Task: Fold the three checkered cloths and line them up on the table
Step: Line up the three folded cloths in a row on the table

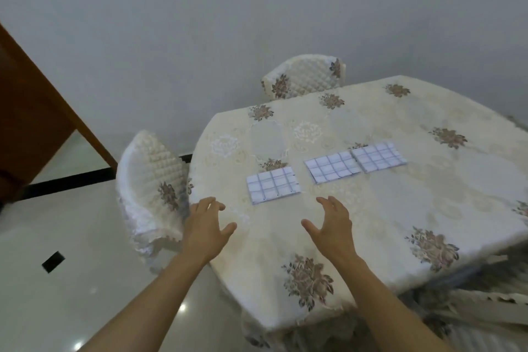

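Head camera view, looking down on a table draped in a cream floral tablecloth point(371, 208). At far left stands a quilted chair point(151, 180), pushed against the table's edge. Next comes the left hand point(207, 226), fingers spread and loosely bent, holding nothing, over the table's near edge. Just beyond it lies the left checkered cloth point(273, 186), folded into a flat white rectangle with blue grid lines. The right hand point(333, 226) mirrors the left, fingers apart and empty. Farther back and to the right sit the middle checkered cloth point(333, 166) and the right checkered cloth point(378, 156), both folded, their edges touching or nearly so; the left one lies apart from the pair.

These cloths look thin, soft and light. They would likely slide easily, and lifting by one corner could undo a fold. Flat palms, or a pinch along a folded edge, seem safest.
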Demonstrator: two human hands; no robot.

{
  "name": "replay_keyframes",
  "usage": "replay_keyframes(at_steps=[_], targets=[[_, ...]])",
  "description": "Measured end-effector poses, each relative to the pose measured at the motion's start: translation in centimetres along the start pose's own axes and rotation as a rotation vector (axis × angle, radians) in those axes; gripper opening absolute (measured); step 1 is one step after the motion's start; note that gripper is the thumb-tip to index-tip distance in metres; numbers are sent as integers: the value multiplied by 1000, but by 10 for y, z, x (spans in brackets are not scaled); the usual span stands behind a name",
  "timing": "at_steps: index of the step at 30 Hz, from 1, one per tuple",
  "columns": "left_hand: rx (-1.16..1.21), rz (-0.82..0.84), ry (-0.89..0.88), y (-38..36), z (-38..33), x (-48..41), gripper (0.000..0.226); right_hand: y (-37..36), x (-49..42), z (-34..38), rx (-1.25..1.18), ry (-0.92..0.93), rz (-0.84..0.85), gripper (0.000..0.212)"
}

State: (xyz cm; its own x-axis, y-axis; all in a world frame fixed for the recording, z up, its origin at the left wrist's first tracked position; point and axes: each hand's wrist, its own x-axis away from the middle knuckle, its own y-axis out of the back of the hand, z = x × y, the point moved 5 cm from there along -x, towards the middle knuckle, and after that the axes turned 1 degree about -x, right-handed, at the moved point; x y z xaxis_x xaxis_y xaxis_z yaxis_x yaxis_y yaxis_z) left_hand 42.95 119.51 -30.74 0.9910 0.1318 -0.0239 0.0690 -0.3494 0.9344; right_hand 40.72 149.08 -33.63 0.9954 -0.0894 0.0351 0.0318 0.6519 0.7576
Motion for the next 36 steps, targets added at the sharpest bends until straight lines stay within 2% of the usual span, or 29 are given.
replay_keyframes(at_steps=[5, 15, 23, 27, 36], targets=[[-4, 117, -21, -35, 9, -41, 53, -8, -17, -10, 34, -100, -51, 68], [49, 197, -53, -67, 37, -128, 62, -36, -50, 20, 187, -243, -146, 66], [-22, 279, -96, -103, 45, -140, 77, -65, -53, 11, 181, -339, -113, 64], [-86, 256, -118, -118, 41, -145, 84, -80, -61, 1, 194, -351, -72, 64], [-179, 214, -127, -141, 35, -157, 80, -105, -95, -9, 189, -347, 22, 67]])
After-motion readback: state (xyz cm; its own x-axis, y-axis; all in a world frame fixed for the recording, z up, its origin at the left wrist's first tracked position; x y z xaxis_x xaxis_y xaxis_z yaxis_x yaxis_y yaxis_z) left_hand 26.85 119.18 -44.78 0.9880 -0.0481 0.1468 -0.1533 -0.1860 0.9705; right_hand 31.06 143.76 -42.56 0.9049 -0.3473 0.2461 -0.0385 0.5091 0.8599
